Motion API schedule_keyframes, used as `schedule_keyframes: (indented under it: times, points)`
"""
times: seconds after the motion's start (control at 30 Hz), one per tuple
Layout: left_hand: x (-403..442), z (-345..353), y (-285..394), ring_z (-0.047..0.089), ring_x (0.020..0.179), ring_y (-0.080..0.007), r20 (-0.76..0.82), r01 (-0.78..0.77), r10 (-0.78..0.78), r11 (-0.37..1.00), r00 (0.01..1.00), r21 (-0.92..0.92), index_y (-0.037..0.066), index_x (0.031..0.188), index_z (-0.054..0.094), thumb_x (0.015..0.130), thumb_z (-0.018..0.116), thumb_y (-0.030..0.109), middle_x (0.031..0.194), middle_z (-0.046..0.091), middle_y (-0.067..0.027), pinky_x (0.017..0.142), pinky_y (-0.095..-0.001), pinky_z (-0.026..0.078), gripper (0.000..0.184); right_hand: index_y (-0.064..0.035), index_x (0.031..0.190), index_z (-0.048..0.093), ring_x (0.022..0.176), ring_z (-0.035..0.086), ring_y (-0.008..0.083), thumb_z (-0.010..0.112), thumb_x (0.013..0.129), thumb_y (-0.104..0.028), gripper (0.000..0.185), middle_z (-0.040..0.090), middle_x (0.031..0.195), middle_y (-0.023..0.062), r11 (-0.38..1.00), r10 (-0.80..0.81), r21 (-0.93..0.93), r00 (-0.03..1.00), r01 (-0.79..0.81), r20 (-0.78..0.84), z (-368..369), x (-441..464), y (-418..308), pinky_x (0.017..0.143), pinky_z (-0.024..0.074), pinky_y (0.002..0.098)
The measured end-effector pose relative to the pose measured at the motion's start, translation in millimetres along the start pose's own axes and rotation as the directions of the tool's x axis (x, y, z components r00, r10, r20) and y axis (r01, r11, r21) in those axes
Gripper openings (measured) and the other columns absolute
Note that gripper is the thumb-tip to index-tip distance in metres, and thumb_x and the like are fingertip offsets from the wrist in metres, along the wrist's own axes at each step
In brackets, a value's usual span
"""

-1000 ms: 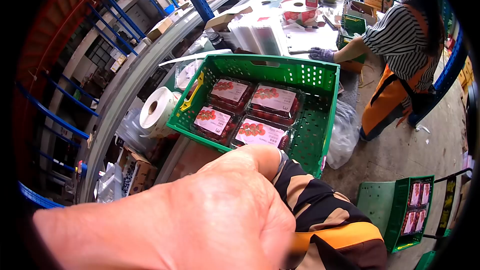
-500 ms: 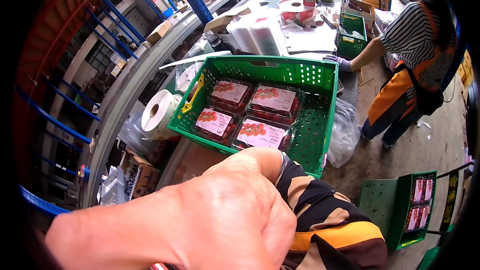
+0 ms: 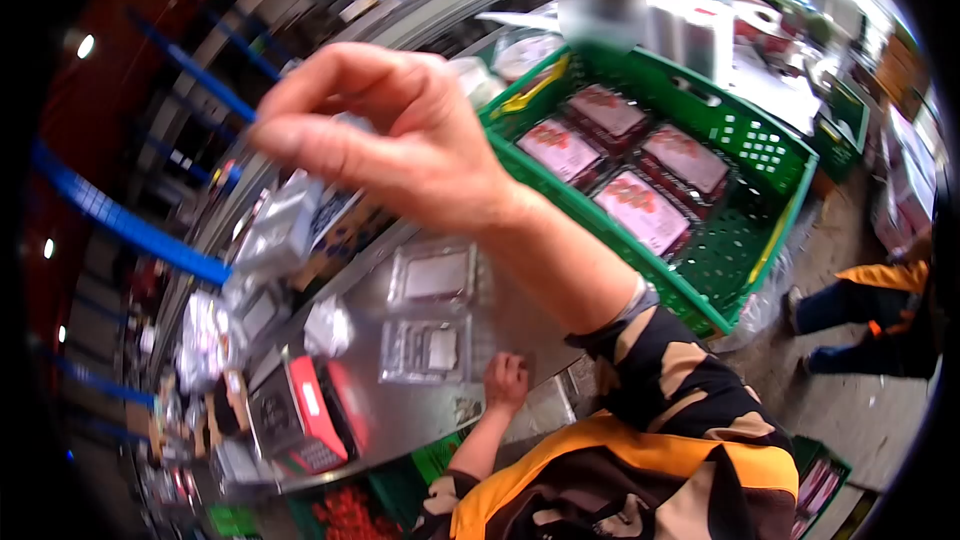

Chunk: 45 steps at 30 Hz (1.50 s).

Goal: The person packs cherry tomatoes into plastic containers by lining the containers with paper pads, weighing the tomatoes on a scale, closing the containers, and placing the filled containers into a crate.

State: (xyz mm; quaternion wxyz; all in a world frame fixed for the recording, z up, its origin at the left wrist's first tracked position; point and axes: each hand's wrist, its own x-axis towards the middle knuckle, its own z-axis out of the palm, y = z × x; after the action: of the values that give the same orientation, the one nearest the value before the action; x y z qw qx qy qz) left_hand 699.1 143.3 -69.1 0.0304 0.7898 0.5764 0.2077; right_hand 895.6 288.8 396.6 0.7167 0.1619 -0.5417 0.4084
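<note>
My right hand (image 3: 400, 130) is raised in the air, left of the green crate (image 3: 735, 315). Its fingers curl toward the thumb, and I see nothing between them. Low on the steel table's near side rests my left hand (image 3: 507, 383), small in view, with fingers curled in and nothing visible in them. Just left of it lies a clear plastic box (image 3: 425, 348), and behind that another clear box (image 3: 432, 275). Inside the crate are several clear packs of cherry tomatoes with pink-white labels, such as the front pack (image 3: 642, 210).
A red and black device (image 3: 315, 415) stands on the steel table (image 3: 400, 415). Beyond are stacked clear trays (image 3: 280, 225) and blue rack bars (image 3: 150, 235). Red produce (image 3: 350, 518) sits below the table. At right, a person in orange and blue (image 3: 865, 320) stands near another green crate (image 3: 822, 485).
My view has swung left and down, bringing the steel table, clear boxes and my left hand into sight. My right hand has moved up and farther from the camera.
</note>
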Motion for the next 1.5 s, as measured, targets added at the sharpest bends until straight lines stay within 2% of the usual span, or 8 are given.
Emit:
schedule_keyframes:
  times: [0.17,0.57,0.83,1.1,1.17,1.23,1.37,1.5]
  points:
    - [-15,-15,15,0.058,0.088,-0.0329,-0.068,0.009,-0.021,0.986,0.997,-0.165,0.005,0.091,0.064,0.081,0.062,0.007,0.088,0.061,-0.0146,0.08,-0.0456,0.047,0.011,0.0,0.085,0.069,0.064,0.064,0.0145,0.077,0.086,-0.023,0.024,0.068,0.073,0.0087,0.673,0.488,-0.557,0.858,-0.487,-0.16,24,-112,108,0.062,0.0521,0.0299]
    - [-270,-89,-36,0.063,0.081,-0.0333,-0.266,0.308,-0.463,0.83,0.846,-0.465,0.007,0.1,0.058,0.086,0.057,-0.001,0.096,0.061,-0.0123,0.065,-0.0389,0.052,0.016,-0.0096,0.089,0.071,0.093,0.066,0.0329,0.06,0.089,-0.025,0.019,0.068,0.088,0.0123,0.005,0.92,-0.995,0.391,-0.096,-0.033,76,-415,170,0.08,0.0538,0.0456]
    - [-210,-152,-187,0.057,0.092,-0.0316,-0.501,0.558,-0.522,0.825,0.69,-0.09,0.011,0.101,0.054,0.082,0.064,0.002,0.095,0.059,-0.0101,0.08,-0.0463,0.045,0.023,-0.0084,0.08,0.069,0.084,0.066,0.0315,0.066,0.082,-0.018,0.01,0.066,0.083,0.0111,0.238,0.689,-0.97,0.713,-0.052,0.131,177,-337,295,0.074,0.054,0.043]
    - [-188,-143,-220,0.056,0.095,-0.0312,-0.526,0.75,-0.62,0.659,0.582,0.053,0.018,0.093,0.058,0.079,0.068,0.019,0.096,0.057,-0.0085,0.085,-0.0481,0.041,0.017,-0.0065,0.083,0.074,0.09,0.068,0.0355,0.061,0.081,-0.018,0.018,0.07,0.086,0.0158,0.173,0.811,-0.965,0.529,0.195,0.252,181,-421,606,0.081,0.0535,0.0458]
    - [-187,-145,-219,0.056,0.094,-0.0303,-0.539,0.737,-0.601,0.674,0.59,0.054,0.019,0.093,0.06,0.078,0.068,0.018,0.096,0.057,-0.0073,0.084,-0.0481,0.041,0.018,-0.0042,0.09,0.074,0.09,0.069,0.0343,0.061,0.083,-0.017,0.02,0.071,0.094,0.0156,0.032,0.726,-0.958,0.653,0.285,0.218,195,-418,594,0.081,0.0524,0.0463]
    - [-188,-148,-218,0.056,0.093,-0.0294,-0.503,0.732,-0.626,0.681,0.596,0.019,0.019,0.094,0.06,0.077,0.068,0.017,0.096,0.058,-0.0058,0.084,-0.0478,0.04,0.019,-0.0069,0.097,0.075,0.093,0.068,0.032,0.059,0.085,-0.014,0.021,0.071,0.1,0.0155,-0.001,0.938,-0.922,0.32,0.387,0.133,198,-405,598,0.081,0.0517,0.0442]
    - [-187,-149,-218,0.057,0.089,-0.0288,-0.506,0.713,-0.615,0.701,0.605,0.0,0.019,0.092,0.059,0.074,0.069,0.012,0.094,0.058,-0.0037,0.079,-0.0467,0.041,0.022,-0.0065,0.095,0.075,0.098,0.067,0.0314,0.058,0.087,-0.014,0.02,0.071,0.101,0.0184,0.099,0.932,-0.848,0.249,0.521,0.262,193,-407,596,0.08,0.052,0.0439]
    - [-186,-149,-217,0.057,0.089,-0.0281,-0.522,0.723,-0.604,0.69,0.602,0.037,0.02,0.092,0.058,0.073,0.068,0.011,0.093,0.058,-0.0029,0.078,-0.0461,0.041,0.023,-0.005,0.092,0.074,0.1,0.067,0.0325,0.068,0.077,-0.016,0.02,0.069,0.103,0.02,0.109,0.904,-0.969,0.382,0.224,0.19,177,-399,582,0.081,0.0522,0.0454]
